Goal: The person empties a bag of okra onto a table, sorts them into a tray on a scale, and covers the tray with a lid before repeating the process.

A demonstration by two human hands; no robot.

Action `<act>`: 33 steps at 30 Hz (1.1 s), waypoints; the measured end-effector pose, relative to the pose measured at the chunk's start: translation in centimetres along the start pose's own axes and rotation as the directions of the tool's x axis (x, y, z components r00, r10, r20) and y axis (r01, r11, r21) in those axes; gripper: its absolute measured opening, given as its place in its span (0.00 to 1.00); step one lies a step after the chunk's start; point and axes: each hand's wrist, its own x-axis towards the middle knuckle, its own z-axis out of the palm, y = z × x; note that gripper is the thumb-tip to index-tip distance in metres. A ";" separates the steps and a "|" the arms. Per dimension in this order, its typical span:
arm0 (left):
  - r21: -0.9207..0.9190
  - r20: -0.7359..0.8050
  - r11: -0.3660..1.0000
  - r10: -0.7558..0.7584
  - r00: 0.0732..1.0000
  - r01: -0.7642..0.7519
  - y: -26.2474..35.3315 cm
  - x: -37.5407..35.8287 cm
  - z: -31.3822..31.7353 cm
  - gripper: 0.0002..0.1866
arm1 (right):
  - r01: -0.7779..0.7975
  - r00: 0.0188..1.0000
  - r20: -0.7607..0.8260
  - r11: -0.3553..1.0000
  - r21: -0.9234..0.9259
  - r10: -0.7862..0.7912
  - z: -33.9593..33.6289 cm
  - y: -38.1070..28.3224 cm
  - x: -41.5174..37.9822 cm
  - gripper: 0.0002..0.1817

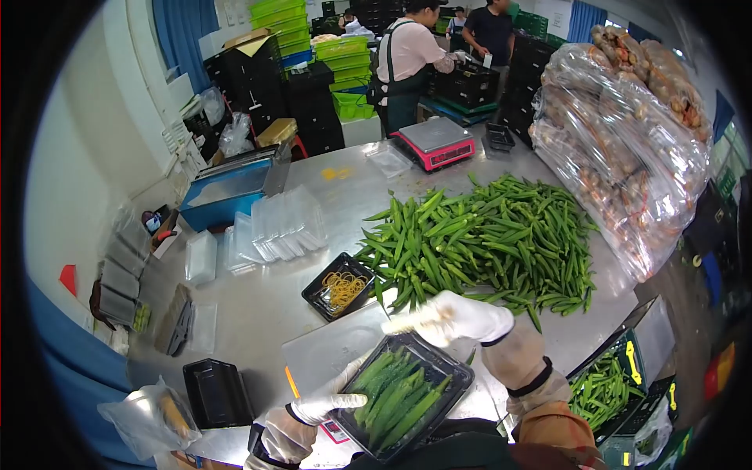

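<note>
My gloved left hand [333,401] grips the left side of a black plastic tray [457,381]. Okra pods [399,395] lie side by side in it, under what looks like a clear cover. Over the tray's far edge is my gloved right hand [474,319], its fingers smeared by motion; whether they hold anything I cannot tell. Just beyond, a small black tray [315,298] contains yellow rubber bands [342,290]. A large heap of loose okra [486,243] spreads behind my right hand.
Clear lids [286,223] stand stacked at left, near an unfilled black tray [215,392]. A red scale [439,145] sits at the table's back. Bulky plastic bags [619,149] occupy the right. An okra crate [603,392] is beside me; people [407,59] work behind.
</note>
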 end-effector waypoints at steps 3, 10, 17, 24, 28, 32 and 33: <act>-0.078 -0.114 0.997 -0.001 0.993 -0.008 -1.1 -1.6 1.0 0.49 | -0.073 0.987 0.105 0.925 -0.374 0.120 0.8 -3.1 -3.6 0.24; -0.336 -0.286 0.939 -0.023 0.958 -0.078 -1.2 -1.3 0.4 0.31 | 0.006 0.982 0.186 0.982 -0.188 0.029 6.3 2.3 -4.0 0.25; -0.055 -0.426 0.919 0.332 0.842 -0.390 7.2 11.1 -9.5 0.25 | 0.078 0.625 -0.779 0.997 -0.002 -0.050 1.0 5.7 -3.6 0.13; 0.068 -0.732 0.894 0.346 0.587 -0.442 13.0 22.4 -19.7 0.37 | -0.091 0.653 -0.740 0.987 0.133 0.160 1.3 9.5 -1.2 0.14; 0.764 -0.572 0.616 0.784 0.240 -0.193 6.5 9.7 -21.8 0.31 | -0.096 0.601 -0.766 0.972 0.213 0.227 -0.2 14.4 -2.0 0.16; 0.661 -0.317 0.356 0.930 -0.185 0.661 -3.9 -7.3 -25.6 0.21 | -0.049 0.579 -0.768 0.952 0.302 0.274 -0.5 14.7 -1.9 0.14; 0.503 -0.482 0.468 0.850 -0.214 0.726 -4.7 -10.5 -23.5 0.17 | -0.074 0.573 -0.765 0.948 0.310 0.295 -0.2 14.1 -1.4 0.13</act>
